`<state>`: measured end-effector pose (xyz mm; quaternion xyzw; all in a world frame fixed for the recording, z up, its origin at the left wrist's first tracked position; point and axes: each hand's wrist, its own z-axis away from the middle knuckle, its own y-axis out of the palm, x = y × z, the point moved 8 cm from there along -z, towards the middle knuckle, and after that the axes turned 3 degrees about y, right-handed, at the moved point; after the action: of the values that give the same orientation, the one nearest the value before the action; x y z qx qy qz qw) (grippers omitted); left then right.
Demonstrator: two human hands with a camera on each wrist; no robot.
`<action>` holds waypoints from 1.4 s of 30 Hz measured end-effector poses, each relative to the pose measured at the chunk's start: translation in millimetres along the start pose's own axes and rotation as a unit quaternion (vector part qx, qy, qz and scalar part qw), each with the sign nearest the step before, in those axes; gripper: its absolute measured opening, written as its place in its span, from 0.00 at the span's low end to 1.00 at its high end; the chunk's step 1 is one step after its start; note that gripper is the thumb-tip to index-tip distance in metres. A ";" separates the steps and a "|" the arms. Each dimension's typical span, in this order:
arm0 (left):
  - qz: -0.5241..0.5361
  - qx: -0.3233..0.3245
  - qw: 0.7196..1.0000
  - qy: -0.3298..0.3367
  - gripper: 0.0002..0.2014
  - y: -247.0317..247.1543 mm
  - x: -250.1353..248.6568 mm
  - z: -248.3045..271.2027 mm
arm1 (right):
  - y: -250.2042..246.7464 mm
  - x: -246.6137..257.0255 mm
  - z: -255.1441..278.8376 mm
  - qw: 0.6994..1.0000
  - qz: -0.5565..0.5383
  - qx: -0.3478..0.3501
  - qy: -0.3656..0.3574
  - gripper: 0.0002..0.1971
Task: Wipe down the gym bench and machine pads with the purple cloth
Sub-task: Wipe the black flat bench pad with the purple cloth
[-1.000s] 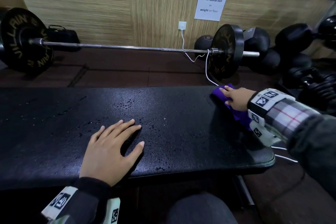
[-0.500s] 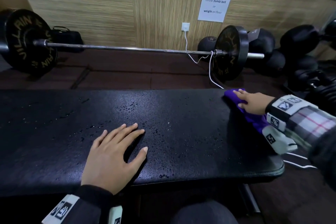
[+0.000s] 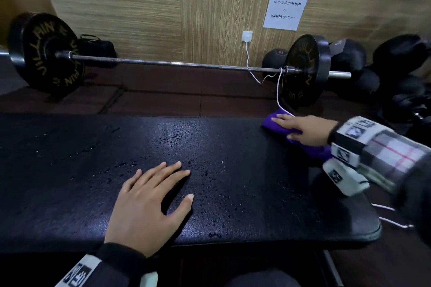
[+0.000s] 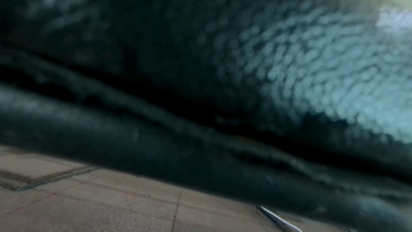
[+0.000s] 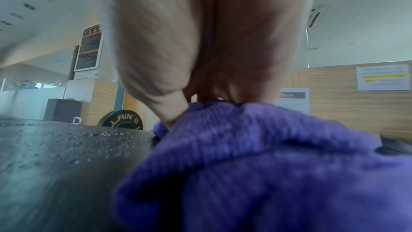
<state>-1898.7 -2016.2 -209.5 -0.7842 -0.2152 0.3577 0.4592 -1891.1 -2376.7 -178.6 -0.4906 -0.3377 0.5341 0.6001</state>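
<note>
The black padded bench point(image 3: 233, 182) spans the head view, its surface speckled with water droplets. My left hand point(image 3: 149, 202) lies flat on its near middle, fingers spread and straight. Near the far right corner, my right hand point(image 3: 303, 129) presses the purple cloth point(image 3: 270, 121) onto the pad with fingers laid out over it. In the right wrist view the cloth point(image 5: 267, 165) bunches under my palm on the wet pad point(image 5: 55, 147). The left wrist view shows only the bench's blurred edge point(image 4: 200, 59).
A barbell point(image 3: 163, 63) with black plates lies on the floor behind the bench. A white cable point(image 3: 278, 91) runs from a wall socket down past the cloth. Dumbbells point(image 3: 349, 58) are piled at the right. A dark bag point(image 3: 98, 50) sits by the wall.
My right hand slid the cloth toward the bench's right end, then back left along the far edge. My left hand has stayed flat in place.
</note>
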 end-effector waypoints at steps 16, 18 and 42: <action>-0.005 0.002 1.000 -0.005 0.23 -0.8 -1.8 -0.9 | -9.6 -15.5 -22.9 0.998 0.007 -0.018 0.060 0.32; -0.003 0.004 1.000 -0.006 0.24 -0.4 -1.3 -0.9 | -3.4 -11.7 -10.5 1.000 -0.006 -0.008 0.023 0.33; -0.007 0.002 1.000 -0.017 0.28 0.8 2.1 -1.9 | 5.8 -19.3 33.9 0.998 -0.039 0.036 0.028 0.36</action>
<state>-1895.9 -2016.3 -210.4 -0.7755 -0.2275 0.3682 0.4597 -1928.3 -2388.0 -172.0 -0.4702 -0.3202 0.5079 0.6468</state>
